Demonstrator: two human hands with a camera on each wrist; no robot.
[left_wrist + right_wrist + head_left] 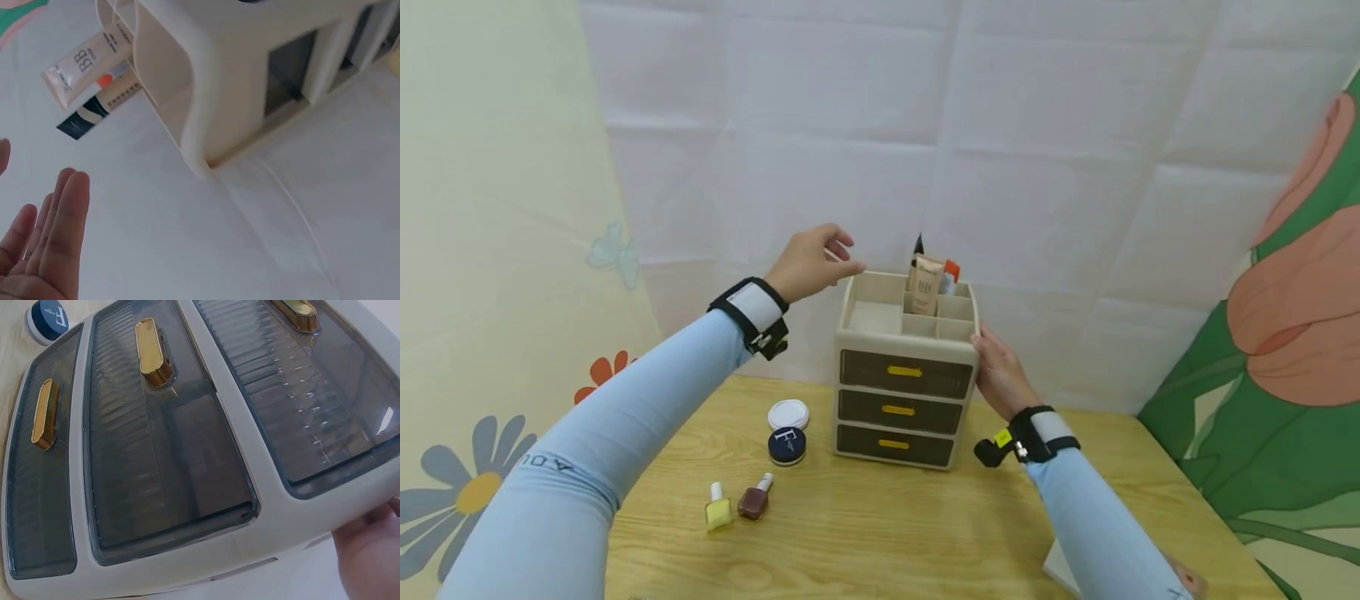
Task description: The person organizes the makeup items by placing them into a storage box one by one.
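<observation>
A cream cosmetics organizer [907, 337] with three dark drawers and yellow handles stands on the table. In its top compartments are a BB cream tube [927, 285], a dark pointed tube [918, 248] and an orange-capped item [951, 271]. My left hand [812, 262] hovers by the organizer's upper left corner. Its fingers [65, 228] extend loosely with nothing between them, apart from the organizer in the left wrist view. Against the organizer's right side rests my right hand [1002, 372], near the top drawer. In the right wrist view, part of that hand is hidden behind the side wall.
Left of the organizer lie a white round lid [788, 414] and a dark blue round compact [787, 447]. Nearer are a yellow nail polish bottle [718, 510] and a dark red one [754, 500]. A white flat object [1060, 571] sits partly beneath the right forearm. A white cloth wall rises behind.
</observation>
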